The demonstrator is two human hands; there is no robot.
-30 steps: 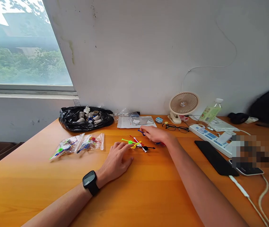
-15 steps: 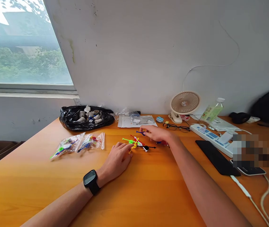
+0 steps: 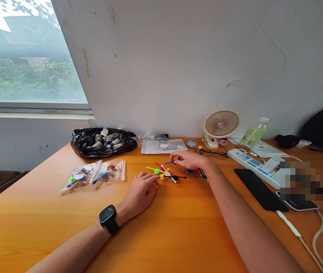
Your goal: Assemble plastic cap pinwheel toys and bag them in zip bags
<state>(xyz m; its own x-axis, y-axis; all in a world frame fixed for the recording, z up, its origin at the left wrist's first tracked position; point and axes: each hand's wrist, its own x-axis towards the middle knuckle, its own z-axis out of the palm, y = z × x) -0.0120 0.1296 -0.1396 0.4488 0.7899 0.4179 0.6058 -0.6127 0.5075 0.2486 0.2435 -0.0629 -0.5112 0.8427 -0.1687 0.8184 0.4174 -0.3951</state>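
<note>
Fingertips of the right hand (image 3: 189,160) pinch a thin blue plastic stick (image 3: 169,162), its long axis running left-right, free end pointing toward the table's left edge. More sticks show under that hand's heel. Just nearer lies a crossed heap of slim bright sticks (image 3: 165,173), green, yellow, red, black, with small round ends. The left hand (image 3: 140,191) rests flat on the smooth orange wooden table (image 3: 178,235), fingers loose, touching the heap. Two crinkled clear bags (image 3: 94,173) lie toward the left edge.
</note>
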